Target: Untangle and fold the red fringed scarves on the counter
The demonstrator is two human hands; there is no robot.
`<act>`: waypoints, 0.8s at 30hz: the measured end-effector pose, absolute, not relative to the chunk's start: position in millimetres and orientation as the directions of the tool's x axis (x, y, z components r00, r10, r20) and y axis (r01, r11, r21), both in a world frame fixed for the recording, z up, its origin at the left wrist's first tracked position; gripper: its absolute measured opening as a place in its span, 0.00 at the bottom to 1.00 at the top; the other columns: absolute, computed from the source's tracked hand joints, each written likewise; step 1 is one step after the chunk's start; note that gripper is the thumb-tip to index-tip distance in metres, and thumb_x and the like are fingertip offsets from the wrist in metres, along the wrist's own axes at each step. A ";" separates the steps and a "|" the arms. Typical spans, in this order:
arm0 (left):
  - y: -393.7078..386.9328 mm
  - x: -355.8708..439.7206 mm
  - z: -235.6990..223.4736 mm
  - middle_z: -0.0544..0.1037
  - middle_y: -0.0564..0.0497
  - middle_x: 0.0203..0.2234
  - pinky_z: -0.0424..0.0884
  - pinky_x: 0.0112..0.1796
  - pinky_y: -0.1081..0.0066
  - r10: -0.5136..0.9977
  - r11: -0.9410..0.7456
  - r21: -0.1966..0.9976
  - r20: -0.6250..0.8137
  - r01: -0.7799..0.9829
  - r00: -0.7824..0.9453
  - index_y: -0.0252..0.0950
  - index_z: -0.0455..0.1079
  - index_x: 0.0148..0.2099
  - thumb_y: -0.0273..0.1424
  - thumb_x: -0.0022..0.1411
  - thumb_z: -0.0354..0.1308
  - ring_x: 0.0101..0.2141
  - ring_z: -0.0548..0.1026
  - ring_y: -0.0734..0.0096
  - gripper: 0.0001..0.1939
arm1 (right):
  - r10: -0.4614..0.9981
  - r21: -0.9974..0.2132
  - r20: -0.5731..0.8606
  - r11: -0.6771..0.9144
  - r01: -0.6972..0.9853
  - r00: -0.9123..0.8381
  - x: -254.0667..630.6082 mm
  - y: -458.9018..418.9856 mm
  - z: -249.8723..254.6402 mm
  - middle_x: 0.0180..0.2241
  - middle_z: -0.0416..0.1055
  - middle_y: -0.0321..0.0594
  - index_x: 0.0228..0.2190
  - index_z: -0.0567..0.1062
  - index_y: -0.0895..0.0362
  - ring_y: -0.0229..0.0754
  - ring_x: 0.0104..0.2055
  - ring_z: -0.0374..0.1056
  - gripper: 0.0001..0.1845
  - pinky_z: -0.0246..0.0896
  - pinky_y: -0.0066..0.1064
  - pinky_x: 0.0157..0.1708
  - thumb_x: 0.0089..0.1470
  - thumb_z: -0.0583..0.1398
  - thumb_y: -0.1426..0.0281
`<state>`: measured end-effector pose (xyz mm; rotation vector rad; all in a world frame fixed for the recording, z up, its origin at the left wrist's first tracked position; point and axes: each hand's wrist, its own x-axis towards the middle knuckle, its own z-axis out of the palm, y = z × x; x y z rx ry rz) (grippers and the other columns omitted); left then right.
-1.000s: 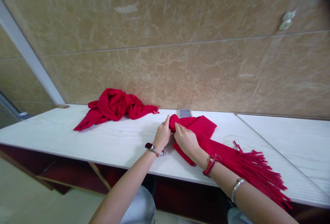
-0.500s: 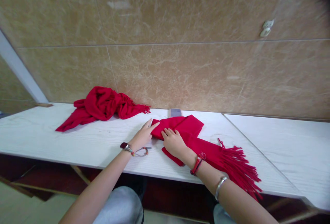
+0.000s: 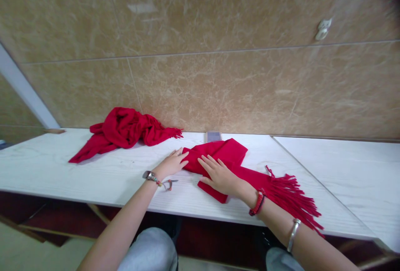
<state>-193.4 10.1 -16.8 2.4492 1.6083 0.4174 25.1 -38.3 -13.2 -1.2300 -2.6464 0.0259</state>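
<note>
A red fringed scarf [image 3: 233, 153] lies folded over itself on the white tabletop, its tassels spread to the right and toward the front edge. My left hand [image 3: 171, 164] rests at the fold's left end, fingers extended and touching the cloth. Flat on top of the scarf lies my right hand [image 3: 220, 176], its fingers spread. A short end of the cloth pokes out below my right palm. Another red scarf [image 3: 123, 129] sits crumpled in a heap at the back left, apart from both hands.
A small grey flat object [image 3: 214, 136] stands behind the folded scarf by the wall. The white table [image 3: 103, 179] has a seam on the right and dark open shelving beneath. Tan marbled wall panels [image 3: 200, 83] rise behind, with a small white hook [image 3: 323, 28] on them.
My right hand has flattened, its fingers spreading out over the scarf. My left hand has shifted slightly left and lies flatter at the fold's end. The crumpled scarf stays put.
</note>
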 end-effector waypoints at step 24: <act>-10.5 -155.7 -0.5 0.44 0.41 0.61 0.49 0.54 0.54 0.974 -0.203 0.293 0.161 0.934 0.161 0.40 0.52 0.61 0.42 0.56 0.53 0.59 0.47 0.47 0.32 | 0.823 -0.046 0.226 0.543 0.838 -0.521 101.9 -32.4 -27.1 0.60 0.47 0.48 0.59 0.50 0.57 0.54 0.62 0.41 0.33 0.46 0.54 0.54 0.57 0.45 0.54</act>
